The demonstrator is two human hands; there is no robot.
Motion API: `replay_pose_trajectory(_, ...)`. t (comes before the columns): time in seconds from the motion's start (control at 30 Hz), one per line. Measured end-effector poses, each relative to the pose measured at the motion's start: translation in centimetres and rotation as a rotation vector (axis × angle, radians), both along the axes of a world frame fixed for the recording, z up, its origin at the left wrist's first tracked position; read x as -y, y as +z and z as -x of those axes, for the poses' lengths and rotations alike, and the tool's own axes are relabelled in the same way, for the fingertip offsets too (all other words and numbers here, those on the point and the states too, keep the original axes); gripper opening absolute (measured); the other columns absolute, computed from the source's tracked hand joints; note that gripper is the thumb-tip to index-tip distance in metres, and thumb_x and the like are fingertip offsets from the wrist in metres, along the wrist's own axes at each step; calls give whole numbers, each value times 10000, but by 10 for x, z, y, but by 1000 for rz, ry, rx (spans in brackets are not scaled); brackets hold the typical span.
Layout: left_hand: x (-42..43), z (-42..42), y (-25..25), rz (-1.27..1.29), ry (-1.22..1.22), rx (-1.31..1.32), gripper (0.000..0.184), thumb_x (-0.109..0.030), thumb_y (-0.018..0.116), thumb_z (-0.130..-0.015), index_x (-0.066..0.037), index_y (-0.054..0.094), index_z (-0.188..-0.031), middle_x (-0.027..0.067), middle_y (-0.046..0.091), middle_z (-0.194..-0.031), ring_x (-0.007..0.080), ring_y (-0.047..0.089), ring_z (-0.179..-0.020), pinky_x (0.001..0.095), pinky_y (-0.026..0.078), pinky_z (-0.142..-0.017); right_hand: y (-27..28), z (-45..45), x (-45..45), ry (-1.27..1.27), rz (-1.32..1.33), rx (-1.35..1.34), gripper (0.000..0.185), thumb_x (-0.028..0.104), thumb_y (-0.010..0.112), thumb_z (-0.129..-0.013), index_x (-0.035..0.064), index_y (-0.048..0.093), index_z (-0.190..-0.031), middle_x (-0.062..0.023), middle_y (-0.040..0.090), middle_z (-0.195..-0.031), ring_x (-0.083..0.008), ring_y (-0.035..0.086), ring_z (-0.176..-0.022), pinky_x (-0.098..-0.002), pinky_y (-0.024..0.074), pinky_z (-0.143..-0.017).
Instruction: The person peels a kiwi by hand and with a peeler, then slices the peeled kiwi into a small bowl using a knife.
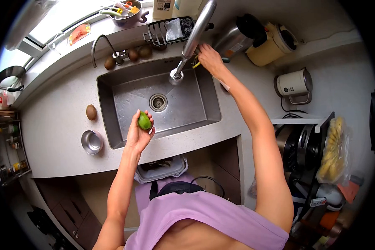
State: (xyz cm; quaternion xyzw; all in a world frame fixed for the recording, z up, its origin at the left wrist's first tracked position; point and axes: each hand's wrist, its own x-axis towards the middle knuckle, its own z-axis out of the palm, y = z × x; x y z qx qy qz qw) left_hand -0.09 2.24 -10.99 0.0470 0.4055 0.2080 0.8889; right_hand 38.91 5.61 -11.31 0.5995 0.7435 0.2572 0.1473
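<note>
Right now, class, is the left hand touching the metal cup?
Apart. In the head view, the left hand holds the green fruit, and countertop shows between that hand and the metal cup.

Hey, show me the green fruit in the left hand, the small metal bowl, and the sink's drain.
Green fruit (144,121): head view, middle of its upward-facing side.
Small metal bowl (92,142): head view, its bare inside.
Drain (158,102): head view, near its centre.
</note>
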Motion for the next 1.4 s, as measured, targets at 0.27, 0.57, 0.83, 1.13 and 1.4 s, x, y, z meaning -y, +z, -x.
replay_pose_trajectory(0.27, -1, -15, 8, -17, 26, 10, 355, -448, 627, -889, -164, 583, -1097, -38, 618, -971, 85, 581, -896, 298, 395, -829, -12, 13, 14, 149, -212, -65, 257, 122, 572, -760, -21, 659, -954, -157, 620, -1117, -279, 529, -1150, -360, 373, -1065)
replay_pose_trajectory(0.57, 2, -14, 15, -19, 43, -13, 313, -432, 608, -905, -163, 597, -1065, -30, 615, -957, 84, 581, -905, 303, 406, -828, -128, 99, 40, -662, 728, -2117, 333, 268, 540, -978, 165, 561, -1295, 15, 531, -958, -61, 505, -738, -163, 405, -492)
replay_pose_trajectory(0.83, 13, 5, 2, 40, 59, -30, 333, -452, 609, -897, -170, 603, -1074, -43, 619, -961, 74, 582, -890, 289, 404, -811, -74, 108, 44, -606, 973, -2574, 510, 462, 529, -950, 59, 537, -1261, 3, 549, -977, -27, 501, -778, -124, 370, -481)
replay_pose_trajectory(1.13, 15, 10, 3, 30, 73, -30, 360, -462, 616, -890, -167, 597, -1097, -45, 622, -975, 68, 586, -892, 279, 409, -806, -82, 101, 45, -700, 375, -2885, 486, 508, 471, -972, 83, 568, -1187, 5, 587, -997, -52, 529, -745, -150, 376, -482)
replay_pose_trajectory(1.4, 16, 13, 3, 26, 82, -19, 365, -461, 611, -895, -164, 594, -1107, -42, 618, -985, 68, 579, -907, 277, 400, -817, -83, 92, 50, -607, 473, -2658, 564, 575, 458, -944, 66, 579, -1154, -49, 649, -959, -76, 606, -815, -166, 426, -499)
